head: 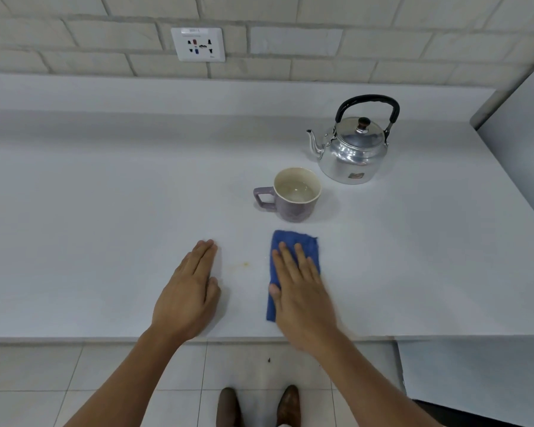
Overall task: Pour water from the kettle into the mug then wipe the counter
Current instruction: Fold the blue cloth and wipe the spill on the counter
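Observation:
A shiny metal kettle (353, 152) with a black handle stands upright at the back right of the white counter (105, 211), spout pointing left. Just in front of it sits a purple mug (293, 197) with water inside, handle to the left. A folded blue cloth (302, 241) lies in front of the mug. My right hand (302, 291) presses flat on the cloth, fingers stretched over it. My left hand (190, 294) rests flat on the bare counter to the cloth's left, holding nothing. A small yellowish stain (244, 265) marks the counter between the two hands.
A wall socket (198, 44) sits in the tiled wall behind the counter. A grey panel (524, 118) rises at the counter's right end. The counter's front edge runs just below my wrists, with tiled floor and shoes underneath.

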The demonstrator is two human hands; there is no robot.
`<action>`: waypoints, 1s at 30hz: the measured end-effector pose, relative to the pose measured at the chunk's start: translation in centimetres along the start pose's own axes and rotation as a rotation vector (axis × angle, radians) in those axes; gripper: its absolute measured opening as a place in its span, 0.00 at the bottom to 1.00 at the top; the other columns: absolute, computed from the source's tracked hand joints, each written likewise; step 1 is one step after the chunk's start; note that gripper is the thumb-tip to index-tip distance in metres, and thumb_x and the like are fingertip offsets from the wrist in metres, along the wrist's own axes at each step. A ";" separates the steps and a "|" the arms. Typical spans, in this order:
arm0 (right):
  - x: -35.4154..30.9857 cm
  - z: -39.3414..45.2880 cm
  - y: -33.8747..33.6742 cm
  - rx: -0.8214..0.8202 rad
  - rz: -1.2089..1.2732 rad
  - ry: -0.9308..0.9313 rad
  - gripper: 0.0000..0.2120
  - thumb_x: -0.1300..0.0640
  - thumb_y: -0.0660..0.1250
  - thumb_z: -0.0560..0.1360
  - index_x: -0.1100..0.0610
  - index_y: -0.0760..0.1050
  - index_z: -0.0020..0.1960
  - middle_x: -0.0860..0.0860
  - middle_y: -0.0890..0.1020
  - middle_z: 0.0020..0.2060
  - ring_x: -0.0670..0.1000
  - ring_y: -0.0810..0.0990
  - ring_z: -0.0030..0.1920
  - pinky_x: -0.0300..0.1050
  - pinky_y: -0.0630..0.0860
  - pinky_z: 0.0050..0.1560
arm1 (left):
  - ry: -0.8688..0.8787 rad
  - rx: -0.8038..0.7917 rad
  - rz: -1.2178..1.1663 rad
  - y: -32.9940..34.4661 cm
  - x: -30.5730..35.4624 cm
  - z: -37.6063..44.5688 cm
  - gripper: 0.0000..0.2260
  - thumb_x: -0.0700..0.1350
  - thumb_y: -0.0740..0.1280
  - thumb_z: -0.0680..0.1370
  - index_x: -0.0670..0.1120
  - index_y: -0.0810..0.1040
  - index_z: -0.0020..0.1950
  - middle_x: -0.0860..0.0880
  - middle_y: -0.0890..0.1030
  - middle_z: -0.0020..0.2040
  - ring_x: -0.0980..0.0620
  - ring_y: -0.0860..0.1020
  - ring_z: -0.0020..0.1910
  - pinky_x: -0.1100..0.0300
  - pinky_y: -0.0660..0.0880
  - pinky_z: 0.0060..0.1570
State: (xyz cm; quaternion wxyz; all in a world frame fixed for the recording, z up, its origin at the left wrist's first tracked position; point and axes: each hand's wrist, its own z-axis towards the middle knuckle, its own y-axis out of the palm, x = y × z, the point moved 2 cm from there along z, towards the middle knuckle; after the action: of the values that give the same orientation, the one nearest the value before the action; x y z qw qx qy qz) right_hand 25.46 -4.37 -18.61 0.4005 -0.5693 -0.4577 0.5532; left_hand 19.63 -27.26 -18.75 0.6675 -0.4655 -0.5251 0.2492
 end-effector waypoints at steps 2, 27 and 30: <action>0.0 -2.0 0.3 -0.016 -0.031 -0.106 0.28 0.46 0.44 0.85 0.52 0.43 0.83 0.46 0.43 0.83 0.50 0.38 0.81 0.51 0.43 0.80 | 0.014 -0.026 -0.033 -0.5 -0.3 0.1 0.29 0.48 0.53 0.81 0.44 0.61 0.83 0.52 0.59 0.84 0.56 0.54 0.83 0.59 0.52 0.80; -2.0 -2.7 0.6 -0.121 -0.010 -0.392 0.26 0.47 0.47 0.86 0.46 0.47 0.83 0.40 0.46 0.82 0.47 0.39 0.81 0.48 0.40 0.78 | 0.128 -0.059 0.180 -3.1 -6.9 -1.4 0.29 0.61 0.50 0.85 0.51 0.57 0.84 0.57 0.56 0.85 0.57 0.50 0.84 0.57 0.49 0.81; 2.8 -3.0 -0.8 -0.098 0.006 -0.263 0.26 0.47 0.47 0.86 0.45 0.46 0.83 0.40 0.47 0.82 0.45 0.40 0.81 0.50 0.45 0.79 | 0.139 -0.072 0.198 -3.1 -6.9 -1.4 0.29 0.61 0.51 0.85 0.52 0.55 0.85 0.58 0.53 0.85 0.58 0.47 0.84 0.57 0.48 0.81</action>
State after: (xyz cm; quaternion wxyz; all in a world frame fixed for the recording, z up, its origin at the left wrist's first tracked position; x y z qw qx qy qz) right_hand 28.27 -1.29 -18.36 0.3068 -0.5121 -0.5310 0.6013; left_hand 18.21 -34.86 -19.28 0.6573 -0.5548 -0.4377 0.2618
